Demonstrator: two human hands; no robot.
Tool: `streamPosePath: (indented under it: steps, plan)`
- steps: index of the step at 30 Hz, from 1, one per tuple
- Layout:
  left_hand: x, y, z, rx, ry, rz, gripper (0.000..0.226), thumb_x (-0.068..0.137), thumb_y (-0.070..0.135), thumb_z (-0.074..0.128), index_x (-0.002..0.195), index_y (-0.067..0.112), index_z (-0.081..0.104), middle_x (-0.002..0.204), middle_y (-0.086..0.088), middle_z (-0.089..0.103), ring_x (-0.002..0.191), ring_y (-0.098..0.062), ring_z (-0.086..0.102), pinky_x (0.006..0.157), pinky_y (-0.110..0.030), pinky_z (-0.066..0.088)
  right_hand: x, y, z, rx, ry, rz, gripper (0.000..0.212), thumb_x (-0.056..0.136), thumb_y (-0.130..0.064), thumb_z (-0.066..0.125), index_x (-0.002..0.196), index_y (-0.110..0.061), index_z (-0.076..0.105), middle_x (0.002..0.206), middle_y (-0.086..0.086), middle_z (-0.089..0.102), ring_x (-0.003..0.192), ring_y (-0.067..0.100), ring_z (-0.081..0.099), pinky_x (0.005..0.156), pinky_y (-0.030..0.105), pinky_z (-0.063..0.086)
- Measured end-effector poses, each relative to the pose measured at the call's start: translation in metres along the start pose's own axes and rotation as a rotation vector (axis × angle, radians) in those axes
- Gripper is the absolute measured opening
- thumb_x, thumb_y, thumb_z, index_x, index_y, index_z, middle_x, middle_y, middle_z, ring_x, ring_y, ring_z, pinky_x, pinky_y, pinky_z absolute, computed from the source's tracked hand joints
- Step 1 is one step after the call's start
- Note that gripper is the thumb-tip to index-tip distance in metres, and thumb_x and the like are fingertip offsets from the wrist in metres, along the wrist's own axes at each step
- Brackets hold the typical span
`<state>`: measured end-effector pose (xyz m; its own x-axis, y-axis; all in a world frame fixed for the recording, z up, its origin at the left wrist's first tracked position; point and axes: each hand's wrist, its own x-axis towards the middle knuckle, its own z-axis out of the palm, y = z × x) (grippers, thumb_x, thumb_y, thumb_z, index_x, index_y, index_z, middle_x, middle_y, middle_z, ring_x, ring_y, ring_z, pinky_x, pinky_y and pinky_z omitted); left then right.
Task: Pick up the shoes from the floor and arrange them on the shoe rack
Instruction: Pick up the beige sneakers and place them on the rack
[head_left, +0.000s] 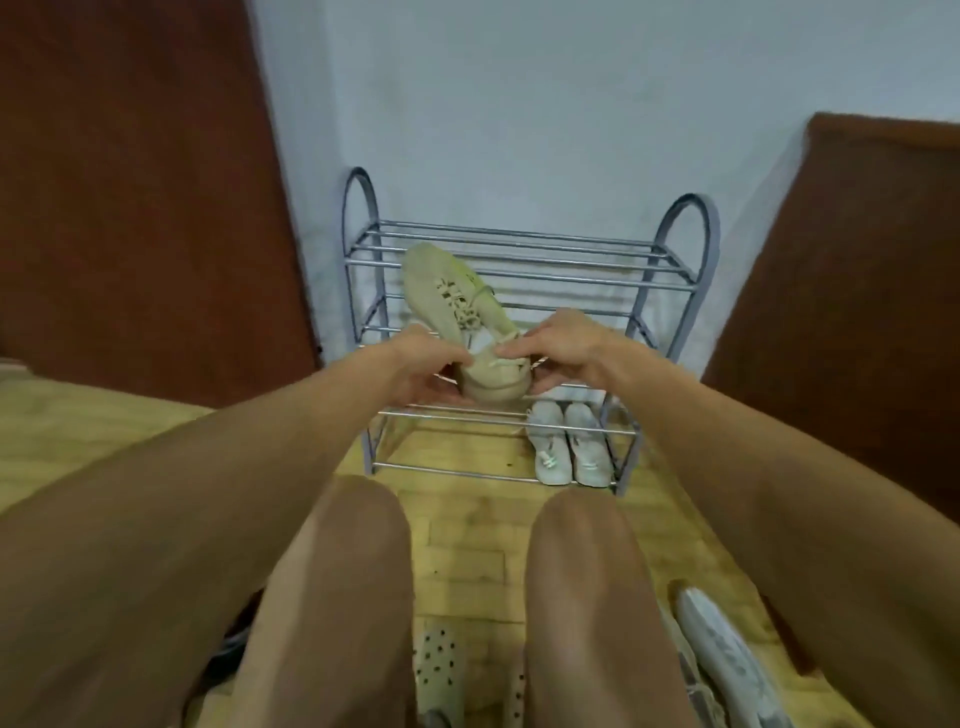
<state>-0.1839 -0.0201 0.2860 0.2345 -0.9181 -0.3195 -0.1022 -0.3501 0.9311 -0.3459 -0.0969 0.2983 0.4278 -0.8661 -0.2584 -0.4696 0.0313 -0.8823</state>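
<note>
Beige and laced, one sneaker (457, 306) is held at its heel by both hands. The left hand (421, 369) is curled under the heel and sole, and the right hand (566, 348) is pinched on the collar from the other side, so the two are clamped close together on the same shoe. The toe is pointed away and upward, toward the left end of the shoe rack (519, 244), about level with a middle shelf. Whether the sole already touches a bar cannot be told.

The heel grip is judged to be chosen so that the shoe can be slid in toe first, with the fingers kept outside the front bar.

A white pair (569, 441) is set side by side at the right end of the bottom shelf — neatly squared to its front edge, which is judged to be the pattern to copy.

On the floor (467, 551), spotted slippers (439, 670) lie between the knees and a grey sneaker (727, 660) lies just right of them. Neither is picked up yet, so much of the task is judged to be left.
</note>
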Motion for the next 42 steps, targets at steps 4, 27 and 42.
streamPosePath:
  steps: [4,27,42]
  plan:
    - [-0.017,-0.036,-0.073,0.055,0.139,-0.057,0.024,0.085,0.016,0.066,0.105,0.004,0.063,0.087,-0.01,0.063,0.069,-0.022,0.061,0.071,-0.034,0.054,0.013,-0.03,0.077,-0.084,-0.077,0.016,0.044,0.072,-0.015,0.083,0.102,0.012,0.066,0.093,0.019,0.071,0.068,0.031,0.07,0.061,0.037,0.062]
    - [0.039,-0.351,-0.237,0.601,0.272,-0.531,0.058,0.093,0.031,0.053,0.142,0.006,0.039,0.138,-0.017,0.046,0.118,-0.031,0.051,0.099,-0.039,0.045,0.16,0.103,0.37,-0.184,-0.408,0.414,0.051,0.08,-0.009,0.076,0.124,0.004,0.054,0.128,0.018,0.061,0.113,0.034,0.062,0.087,0.044,0.057]
    - [0.12,-0.415,-0.233,0.779,0.375,-0.796,0.058,0.091,0.039,0.054,0.139,0.016,0.031,0.142,-0.021,0.033,0.125,-0.041,0.044,0.106,-0.055,0.028,0.203,0.169,0.337,-0.256,-0.383,0.472,0.051,0.068,-0.021,0.084,0.11,0.001,0.064,0.108,0.014,0.067,0.091,0.028,0.068,0.067,0.038,0.062]
